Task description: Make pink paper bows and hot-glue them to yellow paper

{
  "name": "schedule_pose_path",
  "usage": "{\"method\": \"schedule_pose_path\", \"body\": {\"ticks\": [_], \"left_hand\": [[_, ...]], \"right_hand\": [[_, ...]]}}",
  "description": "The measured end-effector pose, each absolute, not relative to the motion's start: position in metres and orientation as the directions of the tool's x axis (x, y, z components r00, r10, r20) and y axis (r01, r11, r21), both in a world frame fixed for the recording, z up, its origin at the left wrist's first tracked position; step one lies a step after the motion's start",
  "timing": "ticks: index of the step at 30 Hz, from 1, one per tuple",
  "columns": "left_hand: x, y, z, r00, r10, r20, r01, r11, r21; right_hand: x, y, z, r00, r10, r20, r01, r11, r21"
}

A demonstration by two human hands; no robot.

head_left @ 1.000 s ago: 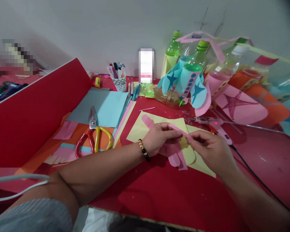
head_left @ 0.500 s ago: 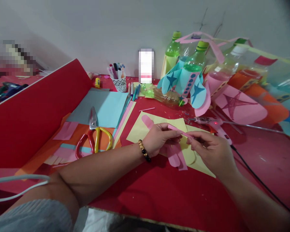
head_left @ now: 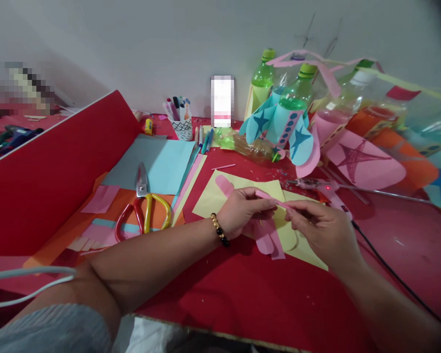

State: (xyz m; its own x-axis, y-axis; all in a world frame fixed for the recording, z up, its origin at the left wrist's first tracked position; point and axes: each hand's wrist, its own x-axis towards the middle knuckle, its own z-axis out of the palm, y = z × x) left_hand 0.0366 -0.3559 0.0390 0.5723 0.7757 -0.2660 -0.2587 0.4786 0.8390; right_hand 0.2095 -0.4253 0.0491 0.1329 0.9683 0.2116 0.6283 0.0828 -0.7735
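The desk (head_left: 224, 299) has a flat red surface, shiny and paler toward the right. At its middle lie pale yellow paper sheets (head_left: 205, 199), with pink paper strips (head_left: 265, 241) jutting past them onto the red. To the left spread light blue paper sheets (head_left: 161, 164) and orange paper (head_left: 73, 223). Behind are a white cup with black scale markings (head_left: 183, 131), loose coloured markers (head_left: 205, 143) and a clear plastic bottle on its side (head_left: 253, 148). Upright plastic bottles with coloured paper fins (head_left: 283, 117) crowd the right rear, near a pink gun-shaped tool (head_left: 336, 201).
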Motion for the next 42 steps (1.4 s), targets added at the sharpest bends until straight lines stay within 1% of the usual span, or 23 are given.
{"method": "schedule_pose_path", "body": {"ticks": [12, 28, 42], "left_hand": [[0.0369, -0.3551, 0.0407, 0.563, 0.794, -0.229, -0.302, 0.455, 0.838], [0.0367, -0.3531, 0.0381, 0.552, 0.818, -0.159, -0.296, 0.371, 0.880], [0.0364, -0.3522, 0.0355, 0.616, 0.768, -0.176, -0.305, 0.439, 0.845]], "right_hand": [[0.2120, -0.4263, 0.0469, 0.124, 0.963, 0.238, 0.639, 0.106, -0.762], [0.2122, -0.4267, 0.0495, 0.151, 0.974, 0.168, 0.567, 0.054, -0.822], [0.2104, -0.4268, 0.0549, 0.124, 0.972, 0.202, 0.589, 0.092, -0.803]]}}
